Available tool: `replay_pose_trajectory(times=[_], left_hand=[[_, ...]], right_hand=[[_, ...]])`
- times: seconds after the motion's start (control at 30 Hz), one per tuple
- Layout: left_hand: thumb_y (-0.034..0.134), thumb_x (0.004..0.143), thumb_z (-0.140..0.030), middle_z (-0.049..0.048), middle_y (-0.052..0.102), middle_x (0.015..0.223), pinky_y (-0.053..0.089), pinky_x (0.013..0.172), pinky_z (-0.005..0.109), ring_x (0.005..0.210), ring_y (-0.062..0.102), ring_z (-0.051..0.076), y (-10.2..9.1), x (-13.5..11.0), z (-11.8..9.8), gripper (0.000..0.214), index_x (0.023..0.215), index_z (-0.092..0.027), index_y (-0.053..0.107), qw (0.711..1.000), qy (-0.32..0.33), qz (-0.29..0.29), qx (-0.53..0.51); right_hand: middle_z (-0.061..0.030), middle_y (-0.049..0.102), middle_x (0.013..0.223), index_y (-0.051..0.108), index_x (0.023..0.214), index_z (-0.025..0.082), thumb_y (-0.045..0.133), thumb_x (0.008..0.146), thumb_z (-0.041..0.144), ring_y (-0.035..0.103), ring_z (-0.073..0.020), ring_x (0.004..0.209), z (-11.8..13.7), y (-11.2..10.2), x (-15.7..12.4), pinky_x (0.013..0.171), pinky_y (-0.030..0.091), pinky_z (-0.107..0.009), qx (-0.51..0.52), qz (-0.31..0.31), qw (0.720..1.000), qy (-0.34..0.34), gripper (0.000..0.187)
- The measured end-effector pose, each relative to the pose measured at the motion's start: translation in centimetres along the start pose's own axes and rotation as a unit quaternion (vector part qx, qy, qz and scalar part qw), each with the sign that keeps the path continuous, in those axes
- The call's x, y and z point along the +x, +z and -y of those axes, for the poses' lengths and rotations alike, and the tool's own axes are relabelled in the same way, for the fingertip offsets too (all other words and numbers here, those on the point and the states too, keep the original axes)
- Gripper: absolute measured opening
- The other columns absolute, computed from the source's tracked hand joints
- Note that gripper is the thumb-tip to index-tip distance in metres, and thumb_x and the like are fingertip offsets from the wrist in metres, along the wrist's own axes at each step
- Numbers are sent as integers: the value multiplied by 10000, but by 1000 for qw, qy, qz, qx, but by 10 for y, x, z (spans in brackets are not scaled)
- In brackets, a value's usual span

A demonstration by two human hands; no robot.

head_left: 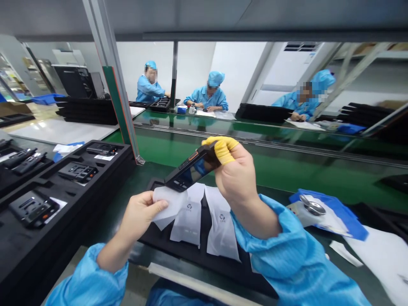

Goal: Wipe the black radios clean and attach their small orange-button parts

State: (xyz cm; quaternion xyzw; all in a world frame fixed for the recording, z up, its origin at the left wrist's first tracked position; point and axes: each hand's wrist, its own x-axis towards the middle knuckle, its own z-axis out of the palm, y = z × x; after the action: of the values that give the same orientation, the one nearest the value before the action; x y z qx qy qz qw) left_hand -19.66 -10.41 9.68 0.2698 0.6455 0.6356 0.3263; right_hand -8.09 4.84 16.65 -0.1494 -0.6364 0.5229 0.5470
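My right hand (236,172), with yellow finger cots on some fingers, grips the upper end of a black rugged handset (193,169). The handset is tilted, its dark screen facing me and an orange button on its edge. Pinched in my left hand (140,212) is a thin white sleeve (168,203), at the lower end of the handset. Whether that end is inside the sleeve or just behind it I cannot tell. Below my hands, a black foam tray (204,251) bears printed white sleeves (221,219); what they contain is hidden.
At left, a black foam tray (105,187) holds several handsets (78,171). A blue bin (357,227) with white sleeves and a shiny metal item stands at right. A metal post (119,102) rises at left. Across the green belt (287,165), co-workers (208,95) sit in blue.
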Motion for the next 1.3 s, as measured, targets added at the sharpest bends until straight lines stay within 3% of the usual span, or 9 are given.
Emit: replay_pose_trajectory(times=[0.2,0.4,0.67,0.87,0.97,1.03,1.17,1.3], left_hand=[[747,505,-385,14,613,545,422,480,234,509,529,141,2,-1,-2,248,547,-153,668,999,27,13,37],[683,609,-421,-16,559,528,388,475,216,514,491,130,8,-1,0,266,577,-157,682,992,85,-10,97],[641,706,-509,42,704,756,505,682,292,759,637,239,21,-1,-4,384,840,-161,733,988,130,39,70],[547,788,-553,-1,587,576,422,514,235,564,535,160,38,4,-18,423,694,-165,685,971,209,-64,98],[508,828,-547,-11,558,577,394,508,225,562,511,143,45,4,-23,426,691,-168,648,954,256,-133,77],[509,838,-541,-20,545,585,387,520,222,568,502,133,47,2,-25,412,701,-173,635,948,273,-147,64],[592,794,-535,-58,430,502,302,449,208,476,401,86,39,1,-26,392,628,-181,579,961,235,-142,25],[614,798,-479,-34,547,576,395,530,208,540,499,93,24,31,-17,343,674,-162,579,981,114,-152,-41]], right_hand=[[-13,657,875,593,815,240,628,748,560,621,-160,841,3,-8,-5,819,518,-337,-17,-9,1000,2,329],[-12,668,879,610,797,229,660,733,521,625,-171,879,4,-10,-13,825,513,-345,-13,42,997,57,303],[-10,668,821,628,792,206,643,743,485,614,-151,787,0,-1,-18,777,505,-319,-65,90,991,71,284],[-25,694,859,673,790,209,647,748,392,641,-169,830,3,5,-24,790,516,-336,-78,170,979,84,190],[-33,692,989,695,875,231,663,745,390,628,-181,954,6,0,-22,879,499,-358,-91,148,984,49,208],[-32,678,1057,687,952,242,678,739,407,616,-183,1000,7,-10,-19,920,487,-373,-96,122,987,38,270],[-21,669,1066,681,989,249,690,736,393,615,-180,1005,5,-42,-18,931,490,-389,-122,87,987,57,291],[-21,660,1075,684,997,263,683,745,338,610,-185,1013,4,-78,-29,907,507,-414,-187,58,978,69,263]])
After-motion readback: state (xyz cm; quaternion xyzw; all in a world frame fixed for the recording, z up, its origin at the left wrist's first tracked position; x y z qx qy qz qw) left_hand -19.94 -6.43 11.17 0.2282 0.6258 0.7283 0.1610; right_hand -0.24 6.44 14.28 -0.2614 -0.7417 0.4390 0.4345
